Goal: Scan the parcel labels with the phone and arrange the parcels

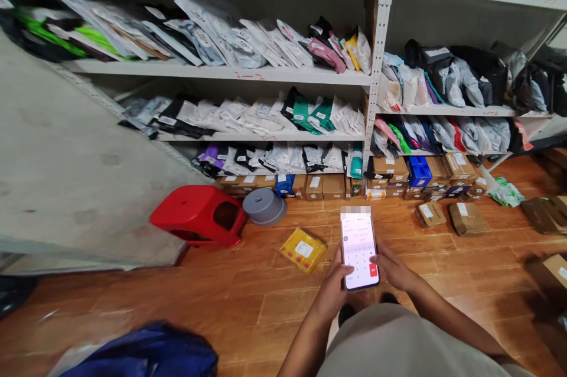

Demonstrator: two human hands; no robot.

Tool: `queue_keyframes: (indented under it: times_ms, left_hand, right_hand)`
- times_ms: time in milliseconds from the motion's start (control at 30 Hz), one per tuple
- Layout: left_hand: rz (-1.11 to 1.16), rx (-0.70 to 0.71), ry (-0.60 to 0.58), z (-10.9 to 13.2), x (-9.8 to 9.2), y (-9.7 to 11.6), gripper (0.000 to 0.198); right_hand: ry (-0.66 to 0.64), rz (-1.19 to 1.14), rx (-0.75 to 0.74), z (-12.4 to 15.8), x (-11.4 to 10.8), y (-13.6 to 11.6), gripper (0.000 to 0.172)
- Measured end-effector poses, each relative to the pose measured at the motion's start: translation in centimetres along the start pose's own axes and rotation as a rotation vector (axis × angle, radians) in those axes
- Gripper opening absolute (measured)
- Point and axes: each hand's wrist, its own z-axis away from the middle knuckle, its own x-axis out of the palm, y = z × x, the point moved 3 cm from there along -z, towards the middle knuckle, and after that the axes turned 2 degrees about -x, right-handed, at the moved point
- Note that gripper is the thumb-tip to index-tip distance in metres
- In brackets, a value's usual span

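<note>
Fingers of both the left hand (337,282) and right hand (392,267) curl around the phone (358,250), whose loose two-handed grip could let it slip onto the wooden floor (248,294).

Even, fairly bright light fell from above, the shelves (283,75) bowed at the edges by wide-angle distortion, and the phone (358,250) screen glowed, its top perhaps blurred.
</note>
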Motion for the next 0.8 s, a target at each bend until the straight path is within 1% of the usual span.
queue_keyframes:
  times_ms: [100, 200, 267, 333, 433, 533, 633, 700, 800]
  left_hand:
    - [0.091, -0.032, -0.059, 0.1, -0.4, 0.5, 0.078]
    - [0.091, -0.054, -0.111, 0.2, -0.5, 1.1, 0.084]
    - [0.06, -0.072, -0.113, 0.2, -0.8, 1.3, 0.09]
    - [0.015, -0.069, -0.092, 0.0, -1.3, 1.4, 0.09]
    - [-0.013, -0.062, -0.093, -0.5, -2.6, 1.5, 0.088]
    - [0.055, -0.074, -0.173, -1.0, -4.2, 1.4, 0.091]
    - [0.144, -0.084, -0.222, -2.0, -6.0, 0.9, 0.091]
    - [0.187, -0.109, -0.202, -2.9, -7.2, 0.1, 0.093]
    - [0.239, -0.138, -0.099, -5.0, -8.7, -1.1, 0.098]
  right_hand:
    - [0.02, -0.051, 0.025, -0.7, 0.3, 0.5, 0.044]
    - [0.061, -0.066, 0.045, -1.5, 0.4, 1.2, 0.04]
    - [0.079, -0.071, 0.058, -2.0, 0.6, 1.6, 0.038]
    - [0.08, -0.089, 0.071, -2.4, 1.0, 1.8, 0.037]
    - [0.093, -0.11, 0.103, -3.0, 1.8, 1.8, 0.036]
    - [0.128, -0.12, 0.147, -3.9, 2.8, 2.2, 0.035]
    - [0.178, -0.16, 0.199, -4.9, 3.4, 3.4, 0.041]
    - [0.203, -0.193, 0.23, -5.7, 3.4, 4.3, 0.046]
    - [0.177, -0.208, 0.237, -7.1, 2.9, 5.4, 0.048]
